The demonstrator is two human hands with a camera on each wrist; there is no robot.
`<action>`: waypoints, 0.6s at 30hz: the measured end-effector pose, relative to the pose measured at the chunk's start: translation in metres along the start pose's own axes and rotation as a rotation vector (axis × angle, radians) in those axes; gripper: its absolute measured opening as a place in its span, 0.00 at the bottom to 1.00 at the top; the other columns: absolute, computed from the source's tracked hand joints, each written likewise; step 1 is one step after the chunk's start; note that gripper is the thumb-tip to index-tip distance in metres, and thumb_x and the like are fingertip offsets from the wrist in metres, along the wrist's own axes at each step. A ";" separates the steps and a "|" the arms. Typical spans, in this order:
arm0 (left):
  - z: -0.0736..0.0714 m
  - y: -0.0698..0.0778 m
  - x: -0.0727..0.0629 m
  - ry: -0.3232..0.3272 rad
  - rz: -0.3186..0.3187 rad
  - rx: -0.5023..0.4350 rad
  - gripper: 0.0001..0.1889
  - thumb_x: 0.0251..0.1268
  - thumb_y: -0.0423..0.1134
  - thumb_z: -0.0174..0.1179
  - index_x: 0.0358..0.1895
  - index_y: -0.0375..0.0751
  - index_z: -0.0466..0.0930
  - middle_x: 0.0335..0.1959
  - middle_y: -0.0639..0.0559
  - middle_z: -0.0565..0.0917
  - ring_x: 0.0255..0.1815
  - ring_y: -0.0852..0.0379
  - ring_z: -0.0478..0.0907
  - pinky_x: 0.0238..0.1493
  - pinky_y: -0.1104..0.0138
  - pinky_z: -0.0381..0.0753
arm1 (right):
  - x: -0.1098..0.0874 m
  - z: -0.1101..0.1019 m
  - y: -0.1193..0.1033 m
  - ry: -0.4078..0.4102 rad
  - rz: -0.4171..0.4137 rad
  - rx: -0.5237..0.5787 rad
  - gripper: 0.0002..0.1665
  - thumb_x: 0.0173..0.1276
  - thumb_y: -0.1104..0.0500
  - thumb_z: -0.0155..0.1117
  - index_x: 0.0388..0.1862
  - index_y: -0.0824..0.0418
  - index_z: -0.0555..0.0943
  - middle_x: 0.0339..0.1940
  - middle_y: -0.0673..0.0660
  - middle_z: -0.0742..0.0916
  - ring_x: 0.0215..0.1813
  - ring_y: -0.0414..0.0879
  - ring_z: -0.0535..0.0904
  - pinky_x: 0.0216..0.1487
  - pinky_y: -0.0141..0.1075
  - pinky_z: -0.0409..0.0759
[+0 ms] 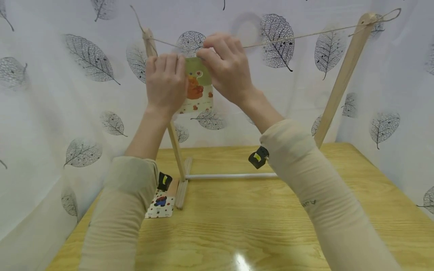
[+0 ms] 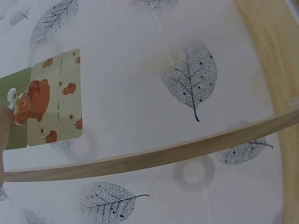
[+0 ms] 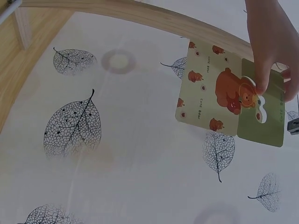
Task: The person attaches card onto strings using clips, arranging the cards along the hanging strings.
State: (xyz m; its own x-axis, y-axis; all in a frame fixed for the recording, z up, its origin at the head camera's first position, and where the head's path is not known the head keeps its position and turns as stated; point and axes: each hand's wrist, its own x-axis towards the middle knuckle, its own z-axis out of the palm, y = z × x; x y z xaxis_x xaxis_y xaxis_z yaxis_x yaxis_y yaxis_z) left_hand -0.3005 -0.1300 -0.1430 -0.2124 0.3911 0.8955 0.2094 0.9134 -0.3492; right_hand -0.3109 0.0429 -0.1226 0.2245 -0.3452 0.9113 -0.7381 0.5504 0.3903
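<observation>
A green and cream card (image 1: 200, 101) printed with brown bears is up at the string, between my two hands. My left hand (image 1: 166, 84) pinches it near its upper left; in the right wrist view the thumb of that hand (image 3: 273, 49) lies on the green part by the bear's head. My right hand (image 1: 228, 67) is at the card's upper right corner, fingers curled close to the string (image 1: 295, 37). A small dark clip (image 3: 293, 126) shows by the card's top edge on that side, partly cut off. The right fingertips are outside the right wrist view.
The string runs between two wooden posts (image 1: 344, 79), joined low down by a white rod (image 1: 234, 175). Beside the left post's foot, another card (image 1: 159, 209) with a blue figure lies on the wooden table (image 1: 257, 226). A leaf-patterned curtain (image 1: 223, 135) hangs behind.
</observation>
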 end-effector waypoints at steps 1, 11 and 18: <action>0.000 0.000 0.000 0.009 -0.001 -0.006 0.14 0.68 0.35 0.39 0.46 0.31 0.72 0.42 0.39 0.75 0.42 0.44 0.69 0.50 0.54 0.64 | 0.001 0.001 -0.001 0.001 -0.001 -0.002 0.11 0.69 0.64 0.49 0.35 0.64 0.80 0.39 0.59 0.81 0.50 0.53 0.74 0.52 0.40 0.68; -0.002 -0.002 0.002 0.095 0.005 -0.006 0.14 0.68 0.36 0.40 0.45 0.31 0.72 0.40 0.40 0.75 0.41 0.43 0.69 0.48 0.54 0.65 | 0.005 0.008 -0.010 0.020 0.003 -0.051 0.10 0.68 0.66 0.49 0.37 0.62 0.80 0.38 0.57 0.80 0.49 0.52 0.72 0.51 0.40 0.66; -0.003 -0.003 -0.001 0.107 0.000 0.005 0.14 0.66 0.35 0.41 0.46 0.31 0.72 0.38 0.41 0.75 0.40 0.44 0.68 0.46 0.54 0.65 | 0.007 0.009 -0.013 0.030 0.039 -0.035 0.11 0.61 0.70 0.51 0.37 0.63 0.80 0.36 0.57 0.82 0.48 0.51 0.74 0.51 0.39 0.66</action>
State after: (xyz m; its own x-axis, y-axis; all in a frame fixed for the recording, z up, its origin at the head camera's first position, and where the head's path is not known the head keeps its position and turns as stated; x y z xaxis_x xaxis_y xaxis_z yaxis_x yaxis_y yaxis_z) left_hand -0.2985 -0.1333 -0.1418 -0.1088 0.3771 0.9198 0.2049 0.9139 -0.3505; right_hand -0.3056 0.0270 -0.1227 0.2149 -0.3003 0.9293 -0.7241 0.5895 0.3579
